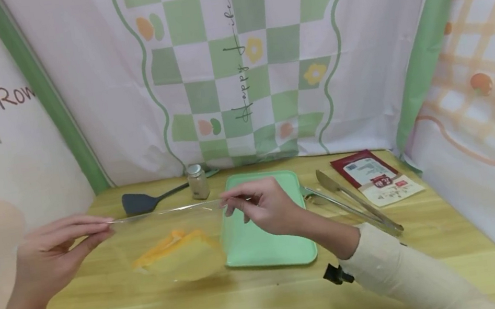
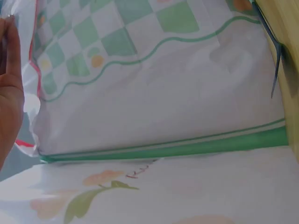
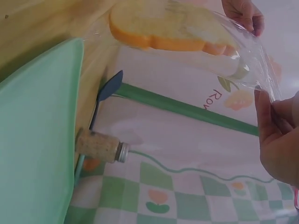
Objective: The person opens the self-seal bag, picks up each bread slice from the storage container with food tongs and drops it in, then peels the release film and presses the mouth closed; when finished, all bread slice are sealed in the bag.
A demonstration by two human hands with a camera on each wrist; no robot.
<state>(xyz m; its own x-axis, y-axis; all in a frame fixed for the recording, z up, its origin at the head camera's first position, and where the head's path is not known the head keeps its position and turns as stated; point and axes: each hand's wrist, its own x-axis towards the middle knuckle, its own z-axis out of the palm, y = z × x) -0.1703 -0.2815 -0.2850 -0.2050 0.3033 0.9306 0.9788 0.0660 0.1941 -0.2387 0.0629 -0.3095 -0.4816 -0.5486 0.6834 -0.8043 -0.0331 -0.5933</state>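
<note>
A clear plastic bag [image 3: 196, 63] hangs above the table, its top edge stretched between both hands. Inside lies a slice of bread [image 1: 185, 255], pale with an orange-brown crust; the right wrist view shows the same bread slice [image 3: 163, 28] through the film. My left hand [image 1: 54, 253] pinches the left end of that edge between thumb and fingers. At the other end, my right hand [image 1: 266, 207] pinches the edge, in front of the green tray [image 1: 270, 246]. Only part of the left hand [image 2: 10, 88] shows in the left wrist view, without the bag's contents.
Behind the bag lie a dark spatula [image 1: 140, 202] and a small jar with a metal lid [image 1: 198, 182]. Metal tongs [image 1: 354, 203] rest right of the tray, beside a red and cream packet [image 1: 379, 178]. A checked curtain [image 1: 240, 71] closes off the back.
</note>
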